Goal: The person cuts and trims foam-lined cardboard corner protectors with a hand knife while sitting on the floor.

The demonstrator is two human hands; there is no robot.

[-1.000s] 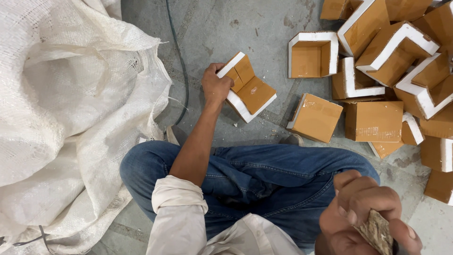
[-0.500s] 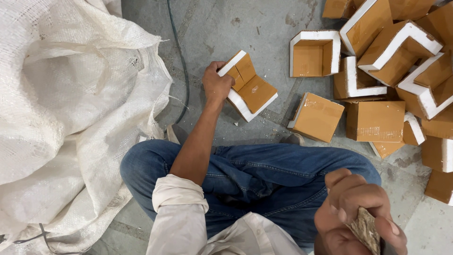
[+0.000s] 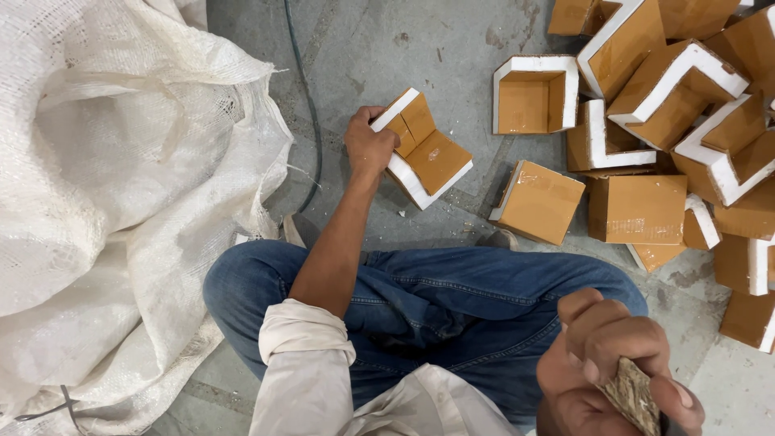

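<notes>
My left hand (image 3: 369, 148) reaches out over my knee and grips the edge of a brown corner-shaped block with white foam edges (image 3: 424, 153) lying on the grey floor. Close to the camera at the lower right, my right hand (image 3: 615, 363) is closed around a rough, brownish speckled piece (image 3: 632, 396); what it is cannot be told. I sit cross-legged in blue jeans (image 3: 436, 303) with my white sleeve rolled up.
A big white woven sack (image 3: 121, 202) fills the left side. A heap of several brown and white corner blocks (image 3: 670, 105) lies at the upper right, one brown block (image 3: 539, 202) nearer my knee. A dark cable (image 3: 311, 105) runs across the concrete floor.
My right hand has shifted slightly to the left with the piece in it. My left hand stays on the corner block.
</notes>
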